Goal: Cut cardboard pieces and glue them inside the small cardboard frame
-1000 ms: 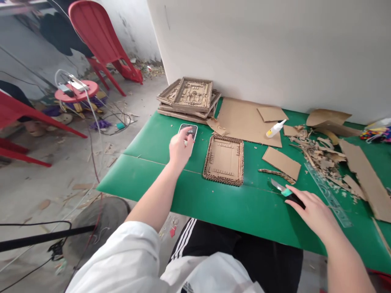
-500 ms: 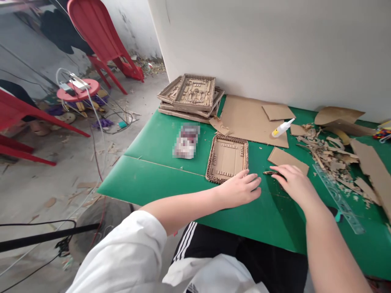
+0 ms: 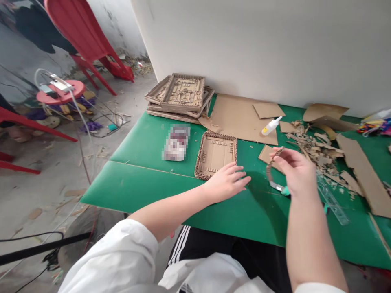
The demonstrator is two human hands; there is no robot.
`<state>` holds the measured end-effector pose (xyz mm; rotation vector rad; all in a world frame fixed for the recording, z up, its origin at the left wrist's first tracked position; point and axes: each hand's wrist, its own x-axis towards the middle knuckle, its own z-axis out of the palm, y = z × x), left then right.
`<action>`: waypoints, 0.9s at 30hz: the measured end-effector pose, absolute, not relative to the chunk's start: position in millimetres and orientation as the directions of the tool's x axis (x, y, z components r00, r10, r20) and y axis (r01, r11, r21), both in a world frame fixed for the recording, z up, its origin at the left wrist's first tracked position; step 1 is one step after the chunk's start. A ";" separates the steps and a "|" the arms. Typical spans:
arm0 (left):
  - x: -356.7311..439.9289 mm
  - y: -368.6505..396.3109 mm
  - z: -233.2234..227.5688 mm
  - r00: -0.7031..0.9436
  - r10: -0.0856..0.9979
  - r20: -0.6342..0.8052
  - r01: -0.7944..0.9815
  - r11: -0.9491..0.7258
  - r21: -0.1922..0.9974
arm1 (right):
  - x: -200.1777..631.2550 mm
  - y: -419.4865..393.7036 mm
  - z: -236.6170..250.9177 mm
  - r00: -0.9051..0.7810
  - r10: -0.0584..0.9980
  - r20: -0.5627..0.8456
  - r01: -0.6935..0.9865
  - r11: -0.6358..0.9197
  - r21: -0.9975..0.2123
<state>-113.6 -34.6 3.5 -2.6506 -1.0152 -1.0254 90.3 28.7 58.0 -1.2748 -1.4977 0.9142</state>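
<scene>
My left hand [image 3: 223, 185] lies with its fingers stretched out at the lower right corner of a small cardboard tray [image 3: 198, 165], which has a corrugated rim and short ridged strips glued inside. My right hand [image 3: 301, 171] pinches a thin, curved strip of corrugated cardboard [image 3: 269, 172] just above the table. Below that hand, a cutter [image 3: 277, 186] with a metal blade and teal handle shows, partly covered by the hand. Behind the strip lies a cut cardboard piece [image 3: 265, 154]. A glue bottle [image 3: 271, 126] with a white nozzle rests on a larger cardboard sheet [image 3: 227, 112].
Stacked cardboard trays [image 3: 183, 91] stand at the table's back left. A blurred-out phone-shaped object [image 3: 176, 142] lies left of the small tray. Cardboard scraps [image 3: 324, 152], a clear ruler [image 3: 334, 203] and a long cardboard piece [image 3: 363, 175] occupy the right side of the green table [image 3: 146, 179].
My right hand has lifted the cardboard strip off the table, tilting it up into a curve. My left hand stays beside the tray. The whole view has shifted a little to the right.
</scene>
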 end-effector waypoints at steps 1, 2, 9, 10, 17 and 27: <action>-115.2 -36.1 7.9 0.468 0.581 0.666 0.618 -0.754 0.223 | 81.3 26.0 59.3 -0.049 0.988 0.146 0.099 0.150 -0.984; -116.9 -37.7 11.8 0.371 0.643 0.671 0.617 -0.710 0.339 | 72.8 23.5 58.6 -0.091 0.990 0.108 -0.036 0.105 -0.994; -119.3 -40.8 16.1 0.014 0.856 0.518 0.524 -0.447 0.725 | 43.2 10.5 39.1 -0.370 0.929 -0.008 -0.265 -0.114 -0.958; -118.9 -39.9 15.3 -0.010 0.860 0.510 0.538 -0.426 0.728 | 42.7 9.6 37.9 -0.385 0.923 -0.005 -0.279 -0.121 -0.953; -125.7 -31.3 11.9 0.004 0.779 0.627 0.700 -0.450 0.554 | 39.6 9.8 29.6 -0.347 0.935 -0.075 -0.225 -0.160 -0.961; -133.5 -23.9 10.8 0.031 0.826 0.563 0.741 -0.397 0.542 | 44.6 17.0 21.9 -0.202 0.977 -0.067 -0.020 -0.073 -0.997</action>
